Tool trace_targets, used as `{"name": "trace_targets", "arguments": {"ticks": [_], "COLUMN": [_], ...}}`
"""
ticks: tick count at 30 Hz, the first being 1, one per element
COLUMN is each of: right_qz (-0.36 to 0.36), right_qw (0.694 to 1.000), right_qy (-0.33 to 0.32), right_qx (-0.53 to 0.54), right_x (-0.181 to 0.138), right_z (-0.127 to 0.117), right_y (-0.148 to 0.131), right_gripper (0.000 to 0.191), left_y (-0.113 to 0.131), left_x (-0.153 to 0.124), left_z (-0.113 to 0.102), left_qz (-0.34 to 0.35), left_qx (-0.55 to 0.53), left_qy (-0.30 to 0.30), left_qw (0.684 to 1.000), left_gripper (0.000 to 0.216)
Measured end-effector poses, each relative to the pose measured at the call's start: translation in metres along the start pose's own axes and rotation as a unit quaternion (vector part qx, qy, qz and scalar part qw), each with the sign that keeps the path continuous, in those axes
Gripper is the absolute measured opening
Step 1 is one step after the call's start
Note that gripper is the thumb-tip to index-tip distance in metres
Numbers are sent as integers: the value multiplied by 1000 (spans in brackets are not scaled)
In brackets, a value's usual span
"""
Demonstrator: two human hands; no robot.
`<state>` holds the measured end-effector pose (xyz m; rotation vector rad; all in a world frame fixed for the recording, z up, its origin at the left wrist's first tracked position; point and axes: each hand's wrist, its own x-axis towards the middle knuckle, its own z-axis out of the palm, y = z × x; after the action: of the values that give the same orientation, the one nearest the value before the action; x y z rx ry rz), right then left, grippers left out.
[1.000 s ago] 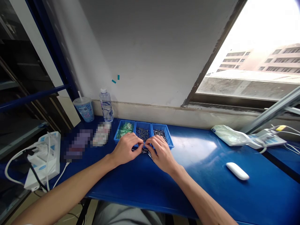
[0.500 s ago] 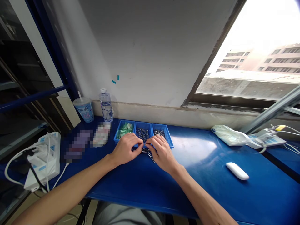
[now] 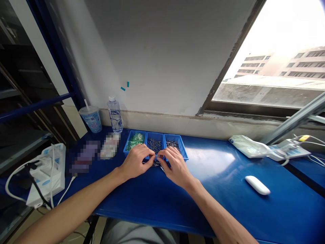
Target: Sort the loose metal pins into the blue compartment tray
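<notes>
My left hand point(image 3: 137, 162) and my right hand point(image 3: 175, 166) meet fingertip to fingertip over a small heap of thin metal pins point(image 3: 155, 163) on the blue table point(image 3: 215, 189). Both hands are pinched, and a short metal pin appears to lie between their fingertips. Just behind them stand three blue bins: the left bin point(image 3: 135, 140) holds green pieces, the middle bin point(image 3: 155, 143) and the right bin point(image 3: 176, 145) hold dark metal pins.
A water bottle point(image 3: 114, 114) and a lidded cup with a straw point(image 3: 90, 118) stand at the wall. White boxes with cables point(image 3: 44, 171) sit at the left edge. A white mouse point(image 3: 257, 185) and a plastic bag point(image 3: 247, 146) lie to the right.
The hands have barely moved; the fingertips have shifted slightly over the pins.
</notes>
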<state>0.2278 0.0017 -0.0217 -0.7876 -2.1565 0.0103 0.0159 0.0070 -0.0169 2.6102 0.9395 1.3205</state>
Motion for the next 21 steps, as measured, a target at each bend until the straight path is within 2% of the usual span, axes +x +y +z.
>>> {"name": "trace_targets", "arguments": {"ticks": [21], "right_qz": [-1], "right_qw": [1000], "right_qy": [-14], "right_qx": [-8], "right_x": [3], "right_z": [-6], "right_y": [3], "right_gripper": [20], "left_y": [0], "left_x": [-1], "left_z": [-1], "left_qz": [-7], "left_qx": [7], "left_qy": [-14], "left_qw": [1000], "left_gripper": [14]}}
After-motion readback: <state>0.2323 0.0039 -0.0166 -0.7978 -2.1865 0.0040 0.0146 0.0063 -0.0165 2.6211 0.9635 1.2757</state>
